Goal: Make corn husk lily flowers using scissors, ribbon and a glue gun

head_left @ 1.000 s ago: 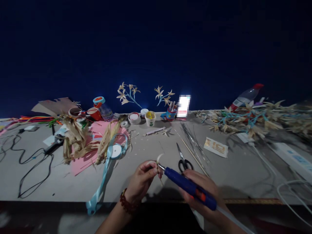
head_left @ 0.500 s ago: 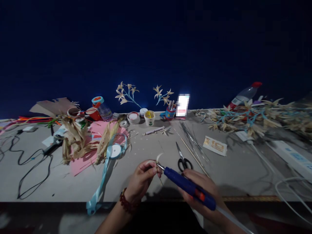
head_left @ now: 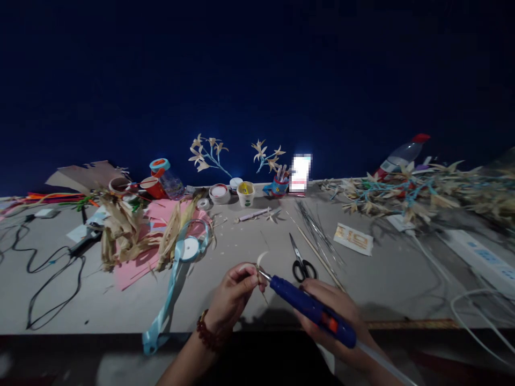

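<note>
My right hand (head_left: pixel 330 308) is wrapped round a blue hot glue gun (head_left: pixel 303 304), with a clear glue stick (head_left: pixel 382 364) coming out of its back end. The gun's metal nozzle points left, right at the fingers of my left hand (head_left: pixel 239 292). Those fingers pinch a small pale corn husk flower (head_left: pixel 262 260); one curved petal rises above them and a thin stem hangs below. Whether the nozzle touches the husk I cannot tell. Just beyond the right hand lie black-handled scissors (head_left: pixel 301 265).
Blue ribbon on a white spool (head_left: pixel 189 249) trails over the front edge. Left of it are dried corn husks (head_left: pixel 123 230) on pink paper (head_left: pixel 134 268). Thin wires (head_left: pixel 317 230) and a gold-marked packet (head_left: pixel 354 239) lie right, near husk flower branches (head_left: pixel 406 190) and a power strip (head_left: pixel 480 260).
Both hands, the glue gun and the flower hold almost the same position. The whole view has shifted very slightly.
</note>
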A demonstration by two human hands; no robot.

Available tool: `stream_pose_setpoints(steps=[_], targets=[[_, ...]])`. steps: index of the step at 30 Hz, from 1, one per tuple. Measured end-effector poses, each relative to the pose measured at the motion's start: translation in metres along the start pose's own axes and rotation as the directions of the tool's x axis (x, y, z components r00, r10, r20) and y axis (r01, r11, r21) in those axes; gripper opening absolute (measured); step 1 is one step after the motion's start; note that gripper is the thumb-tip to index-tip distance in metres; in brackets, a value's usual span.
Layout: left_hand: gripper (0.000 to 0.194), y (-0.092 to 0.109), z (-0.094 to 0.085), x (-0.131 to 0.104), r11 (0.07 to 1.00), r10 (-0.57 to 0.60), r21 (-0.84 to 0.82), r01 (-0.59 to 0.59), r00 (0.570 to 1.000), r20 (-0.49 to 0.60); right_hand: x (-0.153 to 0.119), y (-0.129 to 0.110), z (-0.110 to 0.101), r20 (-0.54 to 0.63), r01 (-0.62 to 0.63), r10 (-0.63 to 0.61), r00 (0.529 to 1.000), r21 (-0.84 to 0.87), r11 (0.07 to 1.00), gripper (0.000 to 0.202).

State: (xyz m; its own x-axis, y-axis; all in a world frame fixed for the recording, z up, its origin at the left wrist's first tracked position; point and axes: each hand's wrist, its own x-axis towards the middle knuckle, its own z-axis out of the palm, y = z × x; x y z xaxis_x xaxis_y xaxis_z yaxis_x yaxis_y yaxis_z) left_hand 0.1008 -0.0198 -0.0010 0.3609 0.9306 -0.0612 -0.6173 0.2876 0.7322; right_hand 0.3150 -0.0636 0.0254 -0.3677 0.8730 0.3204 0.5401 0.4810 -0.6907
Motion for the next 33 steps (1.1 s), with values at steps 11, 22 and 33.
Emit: stream_pose_setpoints(steps=[11, 22, 33], targets=[[0.015, 0.0005, 0.0006, 0.0004, 1.000, -0.012, -0.003, 0.012, 1.000, -0.012, 0.0010, 0.0000, 0.0008, -0.027, 0.033, -0.033, 0.999, -0.021, 0.999, 0.019], [0.019, -0.0003, 0.0025, -0.0002, 1.000, -0.012, 0.006, 0.012, 1.000, -0.025, 0.0006, 0.0004, 0.0007, -0.036, 0.046, -0.047, 0.998, -0.030, 0.998, 0.021], [0.017, 0.0010, 0.0050, -0.0001, 1.000, -0.017, -0.014, 0.017, 1.000, -0.009, 0.0012, -0.0011, -0.0018, -0.014, 0.040, -0.041, 0.999, -0.046, 0.998, 0.021]])
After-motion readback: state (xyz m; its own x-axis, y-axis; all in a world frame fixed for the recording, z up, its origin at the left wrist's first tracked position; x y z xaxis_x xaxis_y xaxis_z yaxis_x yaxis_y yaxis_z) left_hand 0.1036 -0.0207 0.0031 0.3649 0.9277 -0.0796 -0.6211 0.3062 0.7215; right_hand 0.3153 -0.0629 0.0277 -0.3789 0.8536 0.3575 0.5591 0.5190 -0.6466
